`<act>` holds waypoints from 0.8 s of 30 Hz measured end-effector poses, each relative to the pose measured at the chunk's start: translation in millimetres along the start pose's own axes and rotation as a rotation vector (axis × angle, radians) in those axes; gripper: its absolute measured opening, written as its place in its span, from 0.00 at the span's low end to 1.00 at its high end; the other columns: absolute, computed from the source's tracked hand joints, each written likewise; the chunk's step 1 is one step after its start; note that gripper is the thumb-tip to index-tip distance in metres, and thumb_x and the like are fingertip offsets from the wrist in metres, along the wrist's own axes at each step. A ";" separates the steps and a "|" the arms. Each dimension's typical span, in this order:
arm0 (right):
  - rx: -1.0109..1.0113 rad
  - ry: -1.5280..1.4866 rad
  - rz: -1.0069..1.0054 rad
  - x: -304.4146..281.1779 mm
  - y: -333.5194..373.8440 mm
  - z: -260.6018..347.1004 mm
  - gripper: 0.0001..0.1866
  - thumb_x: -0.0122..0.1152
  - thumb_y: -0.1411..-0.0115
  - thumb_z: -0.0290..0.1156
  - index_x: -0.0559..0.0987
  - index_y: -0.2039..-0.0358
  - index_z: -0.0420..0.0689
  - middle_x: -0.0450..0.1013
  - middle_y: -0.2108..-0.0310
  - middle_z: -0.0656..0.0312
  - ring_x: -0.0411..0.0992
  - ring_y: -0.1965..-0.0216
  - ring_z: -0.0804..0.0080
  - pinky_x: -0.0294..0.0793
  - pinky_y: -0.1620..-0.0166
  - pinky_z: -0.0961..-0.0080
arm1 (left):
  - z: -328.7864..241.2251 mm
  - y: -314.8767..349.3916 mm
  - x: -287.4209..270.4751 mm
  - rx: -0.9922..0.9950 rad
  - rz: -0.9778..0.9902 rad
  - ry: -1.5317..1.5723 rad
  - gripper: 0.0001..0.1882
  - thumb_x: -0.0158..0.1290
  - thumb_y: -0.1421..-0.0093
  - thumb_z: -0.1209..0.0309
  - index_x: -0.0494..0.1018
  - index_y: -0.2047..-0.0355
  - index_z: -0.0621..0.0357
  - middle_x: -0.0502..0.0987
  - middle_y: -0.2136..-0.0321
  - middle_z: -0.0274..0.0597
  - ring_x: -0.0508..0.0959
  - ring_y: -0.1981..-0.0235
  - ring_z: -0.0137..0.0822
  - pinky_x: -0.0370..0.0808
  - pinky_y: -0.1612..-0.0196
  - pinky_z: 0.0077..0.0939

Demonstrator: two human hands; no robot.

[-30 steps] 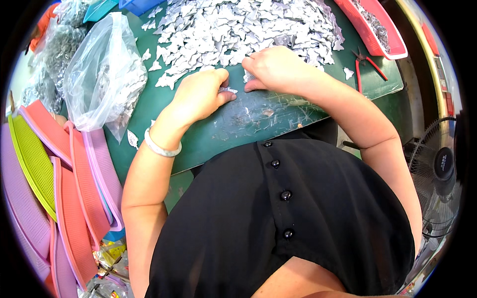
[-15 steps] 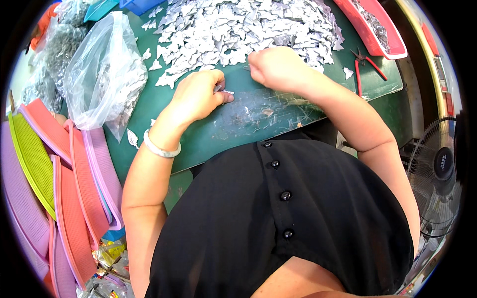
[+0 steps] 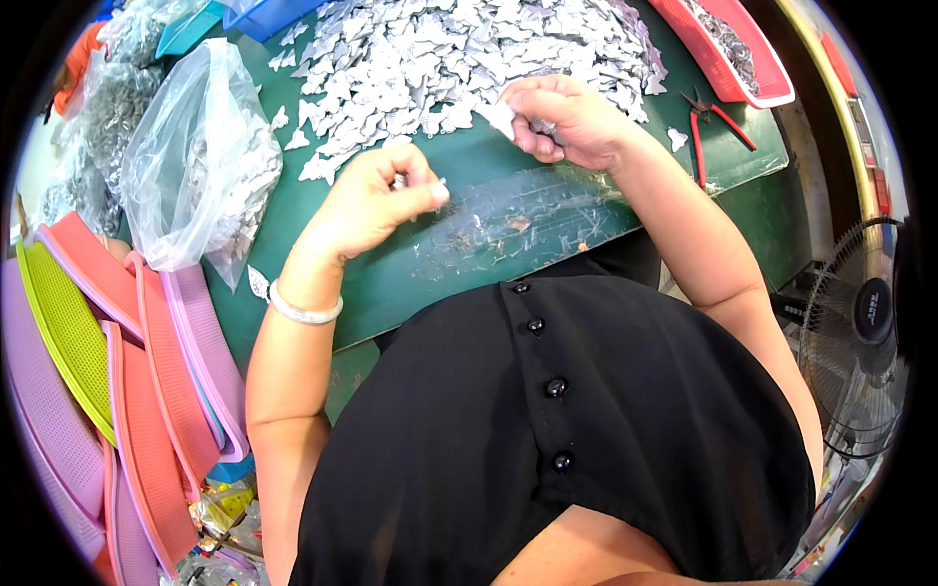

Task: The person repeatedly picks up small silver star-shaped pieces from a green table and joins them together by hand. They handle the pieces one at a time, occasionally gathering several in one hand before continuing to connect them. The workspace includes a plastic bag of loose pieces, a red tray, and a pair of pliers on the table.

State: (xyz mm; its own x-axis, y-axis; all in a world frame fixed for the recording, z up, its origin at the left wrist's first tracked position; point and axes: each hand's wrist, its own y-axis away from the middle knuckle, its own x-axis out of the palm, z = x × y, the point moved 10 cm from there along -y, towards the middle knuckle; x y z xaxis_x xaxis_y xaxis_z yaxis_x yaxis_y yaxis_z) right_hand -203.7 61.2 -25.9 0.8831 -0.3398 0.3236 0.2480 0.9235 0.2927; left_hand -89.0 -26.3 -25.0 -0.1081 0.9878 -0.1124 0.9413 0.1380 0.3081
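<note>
A wide heap of small flat silvery-white pieces [image 3: 391, 73], many shaped like butterflies, covers the far part of the green table [image 3: 430, 259]. My right hand [image 3: 576, 122] is closed at the near edge of the heap. One silvery piece [image 3: 498, 119] sticks out between its thumb and forefinger, and something grey shows under the curled fingers. To the left, just over the table, my left hand [image 3: 376, 200] is curled with thumb and fingers together. A bit of silver shows inside its grip, mostly hidden by the fingers. A pale bangle [image 3: 305, 313] circles my left wrist.
Red-handled pliers [image 3: 699, 142] lie at the right, near a pink basket [image 3: 777, 83] of metal parts. A clear plastic bag [image 3: 191, 161] of pieces stands at left, above stacked coloured baskets [image 3: 156, 430]. A fan [image 3: 855, 332] stands at the right edge.
My right hand has turned and shifted slightly right and up, and a silvery piece now shows at its fingertips. My left hand has moved slightly left, away from the right one.
</note>
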 end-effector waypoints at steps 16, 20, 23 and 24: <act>-0.521 1.600 -0.120 47.6 -27.2 34.3 0.13 0.58 0.54 0.28 0.74 0.65 0.45 0.72 0.70 0.60 0.71 0.69 0.62 0.70 0.66 0.68 | -1.9 -18.5 -45.7 0.081 -0.418 -0.099 0.13 0.57 0.51 0.70 0.74 0.64 0.60 0.73 0.77 0.37 0.71 0.78 0.28 0.67 0.76 0.17; -0.467 1.787 -0.050 50.3 -36.0 25.3 0.11 0.56 0.53 0.30 0.74 0.66 0.46 0.72 0.70 0.60 0.71 0.68 0.61 0.71 0.66 0.68 | -25.5 -29.7 -32.1 0.161 -0.448 -0.757 0.16 0.59 0.54 0.70 0.74 0.63 0.59 0.76 0.75 0.41 0.75 0.75 0.32 0.70 0.71 0.24; -0.510 1.866 -0.018 55.1 -36.7 22.2 0.09 0.54 0.53 0.31 0.74 0.69 0.46 0.70 0.74 0.62 0.71 0.69 0.62 0.72 0.68 0.68 | -28.2 -33.6 -26.8 0.180 -0.438 -0.891 0.14 0.57 0.53 0.68 0.74 0.65 0.57 0.76 0.74 0.45 0.75 0.71 0.43 0.71 0.66 0.33; -0.544 1.873 -0.017 56.8 -34.8 23.3 0.08 0.54 0.53 0.31 0.74 0.70 0.46 0.70 0.75 0.62 0.71 0.70 0.63 0.72 0.69 0.68 | -29.3 -34.9 -25.3 0.171 -0.428 -0.932 0.13 0.56 0.53 0.67 0.74 0.66 0.57 0.75 0.74 0.46 0.75 0.70 0.46 0.71 0.65 0.36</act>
State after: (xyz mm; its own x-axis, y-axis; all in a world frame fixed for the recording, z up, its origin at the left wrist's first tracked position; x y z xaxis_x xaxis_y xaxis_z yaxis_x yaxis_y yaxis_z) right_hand -171.5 5.6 3.2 0.0281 -0.0984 -0.9948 0.0121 0.9951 -0.0981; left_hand -128.4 -54.0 -5.2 -0.2218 0.4008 -0.8889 0.9232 0.3798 -0.0591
